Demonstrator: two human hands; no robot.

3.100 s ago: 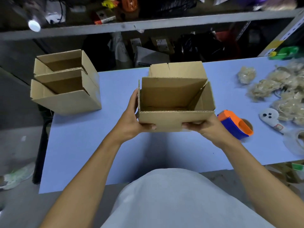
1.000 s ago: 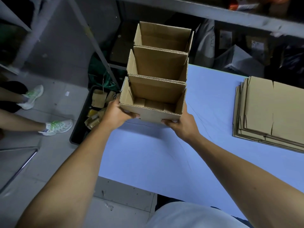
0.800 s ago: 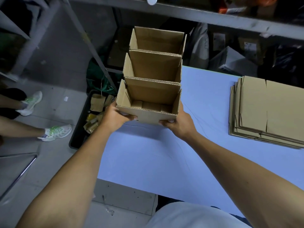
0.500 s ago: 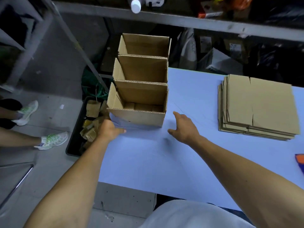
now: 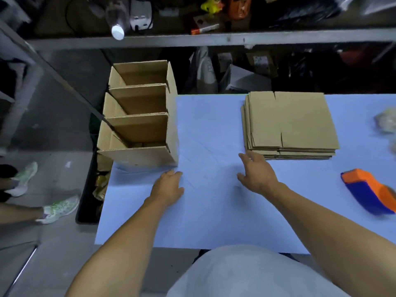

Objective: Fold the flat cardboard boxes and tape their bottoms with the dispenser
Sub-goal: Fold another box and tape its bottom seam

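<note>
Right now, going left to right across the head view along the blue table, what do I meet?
row of folded boxes → left hand → right hand → stack of flat cardboard boxes → orange and blue tape dispenser.

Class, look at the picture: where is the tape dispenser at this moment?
In the head view, the tape dispenser lies on the blue table at the right edge, nearer the person than the stack of flat boxes.
</note>
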